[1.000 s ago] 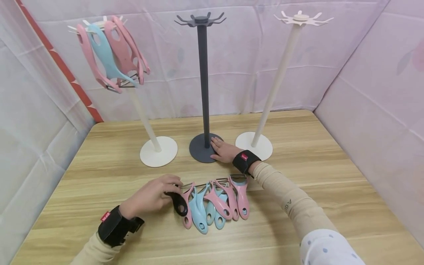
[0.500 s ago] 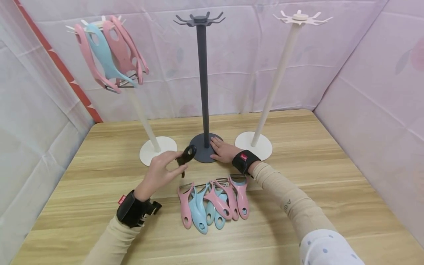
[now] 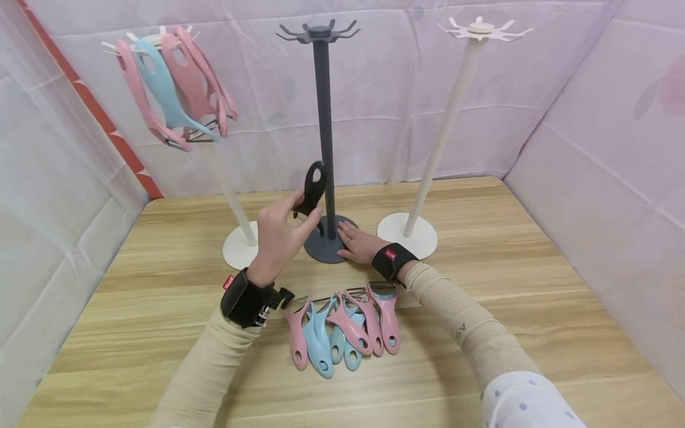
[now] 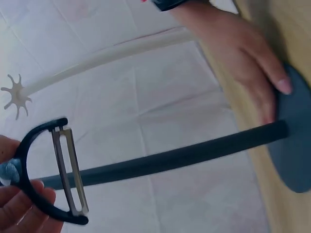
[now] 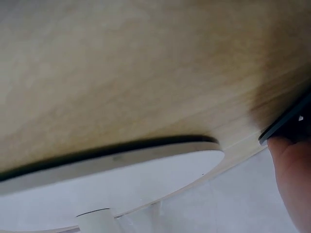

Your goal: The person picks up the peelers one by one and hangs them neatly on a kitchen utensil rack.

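Observation:
My left hand [image 3: 280, 232] pinches a black peeler [image 3: 314, 187] near its head, the holed handle end pointing up. It is raised just left of the dark stand's post [image 3: 324, 119]. In the left wrist view the peeler's metal blade [image 4: 63, 167] crosses in front of that post. My right hand [image 3: 361, 245] rests with extended fingers on the dark stand's round base [image 3: 319, 248]; in the right wrist view only part of that hand [image 5: 294, 179] shows. The dark stand's hook ring [image 3: 319, 34] bears nothing. Below the hands, several pink and blue peelers [image 3: 319, 345] lie in an overlapping row.
A white stand [image 3: 227, 184] at the left carries several pink and blue peelers [image 3: 187, 83] on its hooks. Another white stand [image 3: 444, 131], its hooks bare, stands at the right. Fabric walls [image 3: 396, 77] enclose the wooden table [image 3: 514, 238] at the back and sides.
My left hand has lifted the black peeler from the left end of the row, up and rightward to the dark post, turning its handle upward. The right hand stays on the base.

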Available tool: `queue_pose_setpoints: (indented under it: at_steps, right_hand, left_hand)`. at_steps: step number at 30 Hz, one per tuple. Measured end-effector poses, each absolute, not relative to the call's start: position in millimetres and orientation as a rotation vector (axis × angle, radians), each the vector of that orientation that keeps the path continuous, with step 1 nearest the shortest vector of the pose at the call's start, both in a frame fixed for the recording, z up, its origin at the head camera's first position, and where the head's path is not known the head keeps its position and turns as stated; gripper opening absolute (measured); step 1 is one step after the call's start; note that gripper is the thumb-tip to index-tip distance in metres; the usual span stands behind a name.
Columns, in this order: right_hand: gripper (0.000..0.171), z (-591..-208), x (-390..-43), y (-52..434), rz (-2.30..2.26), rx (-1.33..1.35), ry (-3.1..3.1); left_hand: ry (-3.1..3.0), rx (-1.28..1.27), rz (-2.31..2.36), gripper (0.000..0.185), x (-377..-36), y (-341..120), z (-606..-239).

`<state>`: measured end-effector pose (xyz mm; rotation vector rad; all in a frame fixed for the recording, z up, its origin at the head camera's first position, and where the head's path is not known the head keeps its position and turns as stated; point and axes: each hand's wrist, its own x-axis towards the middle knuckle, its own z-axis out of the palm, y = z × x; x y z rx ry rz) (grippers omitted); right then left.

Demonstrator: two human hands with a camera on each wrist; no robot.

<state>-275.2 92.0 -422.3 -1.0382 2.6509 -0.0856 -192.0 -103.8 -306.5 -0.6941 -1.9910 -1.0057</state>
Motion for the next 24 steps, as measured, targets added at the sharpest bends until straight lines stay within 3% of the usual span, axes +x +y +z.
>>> queue_pose_setpoints:
  at_steps: [20, 24]
  right_hand:
    - [0.064, -422.4, -272.1, 90.4, -0.128, -1.072, 2.644]
    - [0.067, -442.2, -284.6, 95.8, -0.16, -1.082, 2.641]
  left_hand:
    - [-1.781, -0.477, -1.056, 0.027, -222.5, -82.4, -212.8]
    - [-1.787, -0.454, -1.039, 0.027, -224.9, -78.5, -203.7]
